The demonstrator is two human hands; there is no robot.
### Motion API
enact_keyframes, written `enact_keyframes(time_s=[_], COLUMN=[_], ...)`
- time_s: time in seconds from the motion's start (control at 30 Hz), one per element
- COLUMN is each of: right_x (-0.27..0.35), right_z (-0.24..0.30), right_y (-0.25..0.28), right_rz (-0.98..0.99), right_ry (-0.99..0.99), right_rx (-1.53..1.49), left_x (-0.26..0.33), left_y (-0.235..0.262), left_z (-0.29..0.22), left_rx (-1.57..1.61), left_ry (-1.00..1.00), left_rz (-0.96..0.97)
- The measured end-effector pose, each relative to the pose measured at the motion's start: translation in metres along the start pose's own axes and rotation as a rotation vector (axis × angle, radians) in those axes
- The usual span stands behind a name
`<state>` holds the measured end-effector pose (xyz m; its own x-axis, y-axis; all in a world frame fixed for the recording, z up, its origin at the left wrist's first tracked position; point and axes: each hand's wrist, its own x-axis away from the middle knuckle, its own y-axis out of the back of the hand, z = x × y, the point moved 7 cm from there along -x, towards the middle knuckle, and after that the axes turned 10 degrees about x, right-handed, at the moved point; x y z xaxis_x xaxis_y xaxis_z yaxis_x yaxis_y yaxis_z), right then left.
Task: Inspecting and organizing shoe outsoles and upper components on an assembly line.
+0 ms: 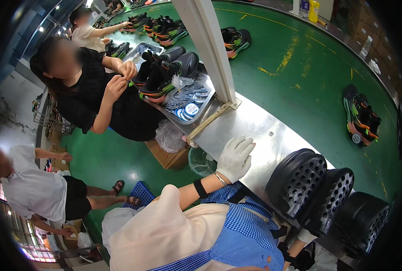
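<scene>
My left hand (235, 159), in a white glove with bare fingertips, lies flat on the shiny metal bench top (262, 131), fingers stretched out and nothing in them. My right hand (306, 235), gloved too, is mostly hidden behind a rounded black block with a perforated face (331, 198); its fingers do not show. Beside that block stand another perforated black block (298, 183) on the left and a third one (363, 220) on the right. A single sports shoe pair (360, 115), black with orange and green, rests on the green belt beyond the bench.
A white post (210, 45) rises from the bench. To its left a clear tray (205, 110) holds round blue-and-white tags, with black shoes (162, 74) beside it. A co-worker in black (106, 95) works there. A carton (169, 156) and a blue crate (140, 194) stand on the floor.
</scene>
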<state>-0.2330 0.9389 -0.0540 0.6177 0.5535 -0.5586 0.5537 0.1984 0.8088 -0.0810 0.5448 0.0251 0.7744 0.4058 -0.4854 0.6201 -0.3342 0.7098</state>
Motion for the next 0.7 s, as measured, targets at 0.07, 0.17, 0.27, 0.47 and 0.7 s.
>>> enact_keyframes(time_s=[0.07, 0.17, 0.27, 0.47, 0.7], right_x=[-0.011, 0.022, 0.07, -0.046, -0.038], right_z=[0.022, -0.014, -0.02, 0.027, 0.02], right_y=[0.018, -0.001, -0.049, 0.03, 0.033], right_rz=[-0.026, 0.146, 0.248, 0.2, 0.251], right_ry=[0.078, -1.118, -1.335, -0.536, -0.544], right_rx=[0.092, -1.082, -1.431, -0.318, -0.305], left_x=[0.001, 0.003, -0.005, 0.006, 0.01], left_y=[0.001, -0.004, -0.015, -0.008, -0.023], left_z=[-0.002, 0.004, 0.004, 0.006, 0.013], left_rx=[-0.007, -0.007, 0.008, -0.087, -0.087], left_ry=[-0.002, 0.018, -0.031, -0.048, -0.016], left_rz=[-0.004, 0.016, 0.012, 0.065, 0.069])
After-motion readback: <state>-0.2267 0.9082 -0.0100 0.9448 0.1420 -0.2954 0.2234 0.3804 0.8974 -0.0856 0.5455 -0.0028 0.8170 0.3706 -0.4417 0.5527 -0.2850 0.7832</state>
